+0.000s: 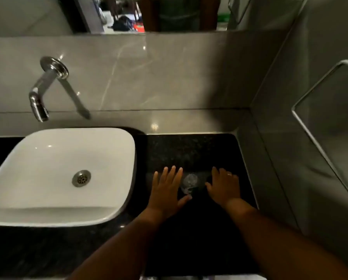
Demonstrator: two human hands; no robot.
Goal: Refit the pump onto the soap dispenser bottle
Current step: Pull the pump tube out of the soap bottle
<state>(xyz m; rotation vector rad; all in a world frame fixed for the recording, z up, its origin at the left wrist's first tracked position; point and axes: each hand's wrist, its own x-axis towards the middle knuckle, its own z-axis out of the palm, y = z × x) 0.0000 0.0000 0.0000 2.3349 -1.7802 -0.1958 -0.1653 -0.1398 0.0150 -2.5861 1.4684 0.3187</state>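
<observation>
Bottle [189, 183], a clear blur, is sitting on the dark counter [191, 150] between both hands. Left hand [166, 190] is hovering spread, empty; right hand [224, 185] is lying flat, empty. Pump unseen: steady the bottle before threading.

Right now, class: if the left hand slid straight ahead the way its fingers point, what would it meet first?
Probably nothing on the black speckled countertop; the left hand would likely reach the grey tiled ledge first, though depth is unclear.
</observation>
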